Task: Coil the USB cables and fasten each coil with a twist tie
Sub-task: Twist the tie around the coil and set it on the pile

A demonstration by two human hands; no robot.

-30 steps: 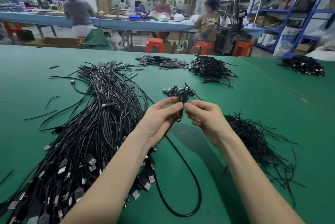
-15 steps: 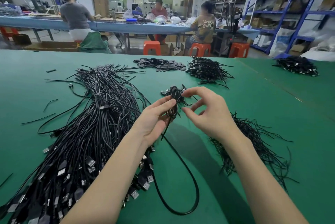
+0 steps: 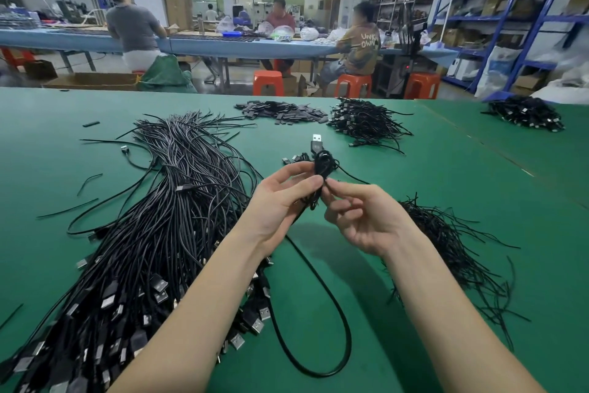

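**Half-Wound USB Cable Held Upright Between Two Hands Over Green Workbench**

A small black coil of cable (image 3: 322, 166) stands roughly upright above the bench, its silver USB plug (image 3: 316, 139) pointing up and away from the worker. The left hand (image 3: 280, 201) pinches the coil's lower part between thumb and forefinger, remaining fingers loosely curled beneath. The right hand (image 3: 360, 217) meets it from the other side, thumb and forefinger tips pressed to the strands just below the left thumb; whether a twist tie sits between them cannot be told. The coil lies just above and beyond both grips, its long axis near vertical. The unwound tail (image 3: 331, 313) drops from below the hands and sweeps a wide loop across the mat toward the worker, so winding looks unfinished; the right hand appears better placed to feed the next turn.

Left of the hands sprawls a big bundle of loose cables (image 3: 153, 233), plugs fanned toward the near edge. Right lies a heap of thin black twist ties (image 3: 446, 249). Farther back rest a heap of finished coils (image 3: 360, 122), a pile of small flat dark pieces (image 3: 280, 110) and another pile of coils (image 3: 526, 114) on the green table (image 3: 446, 169). Beyond, seated workers (image 3: 360, 42) occupy a blue bench, orange stools (image 3: 268, 83) and blue shelving (image 3: 510, 10) nearby.
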